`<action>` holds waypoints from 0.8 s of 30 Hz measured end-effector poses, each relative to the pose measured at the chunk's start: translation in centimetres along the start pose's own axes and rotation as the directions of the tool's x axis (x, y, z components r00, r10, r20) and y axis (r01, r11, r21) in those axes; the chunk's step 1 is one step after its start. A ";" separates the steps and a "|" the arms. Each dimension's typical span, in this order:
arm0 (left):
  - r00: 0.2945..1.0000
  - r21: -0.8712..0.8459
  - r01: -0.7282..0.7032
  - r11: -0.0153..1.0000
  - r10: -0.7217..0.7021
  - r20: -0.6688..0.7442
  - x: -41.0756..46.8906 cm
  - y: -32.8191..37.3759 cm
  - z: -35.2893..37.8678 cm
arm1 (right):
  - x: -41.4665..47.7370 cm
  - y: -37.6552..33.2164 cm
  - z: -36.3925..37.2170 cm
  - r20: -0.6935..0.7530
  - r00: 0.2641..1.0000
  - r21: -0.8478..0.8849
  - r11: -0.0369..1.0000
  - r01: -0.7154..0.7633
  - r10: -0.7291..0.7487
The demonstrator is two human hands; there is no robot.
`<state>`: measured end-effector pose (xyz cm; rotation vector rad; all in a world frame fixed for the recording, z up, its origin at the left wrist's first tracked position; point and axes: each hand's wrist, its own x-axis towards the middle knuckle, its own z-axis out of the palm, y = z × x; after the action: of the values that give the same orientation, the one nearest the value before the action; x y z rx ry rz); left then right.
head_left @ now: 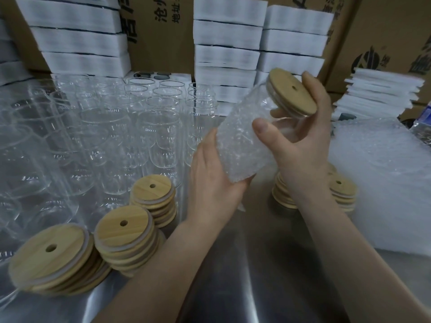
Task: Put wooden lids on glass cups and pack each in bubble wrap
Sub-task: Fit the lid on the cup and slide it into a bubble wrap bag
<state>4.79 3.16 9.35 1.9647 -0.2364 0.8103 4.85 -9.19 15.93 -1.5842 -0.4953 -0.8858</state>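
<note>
Forearms raised, left hand (215, 183) cupped low, right hand (300, 145) higher with fingers (312, 88) and thumb curled.

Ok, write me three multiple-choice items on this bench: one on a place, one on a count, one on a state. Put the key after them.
1. Where does the bubble wrap pile lie?
A. To the person's right
B. To the person's left
C. Straight ahead at the back

2. How many wooden lid stacks stand left of the left hand?
A. One
B. Three
C. Six

3. The cup held in both hands is:
A. bare, with no lid
B. lidded and in bubble wrap
C. upside down with the lid off

Key:
1 A: the pile lies beyond the right hand, at the right edge of the view.
2 B: three stacks show there.
3 B: the wooden lid sits on its mouth and wrap covers its body.
</note>
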 end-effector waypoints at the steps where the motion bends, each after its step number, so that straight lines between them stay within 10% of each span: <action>1: 1.000 -0.029 0.001 1.000 -0.001 -0.004 0.0 0.1 0.0 | -0.1 0.0 0.1 0.015 1.000 -0.007 1.000 0.014 -0.014; 24: 0.986 -0.301 0.155 0.941 -0.168 -0.018 0.3 2.2 -0.6 | -0.8 -0.4 1.1 0.234 0.956 -0.283 0.953 -0.107 0.177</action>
<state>3.72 2.64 11.28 1.6563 -0.1583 0.6670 4.30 -7.94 15.53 -1.9728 -0.4481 -0.6579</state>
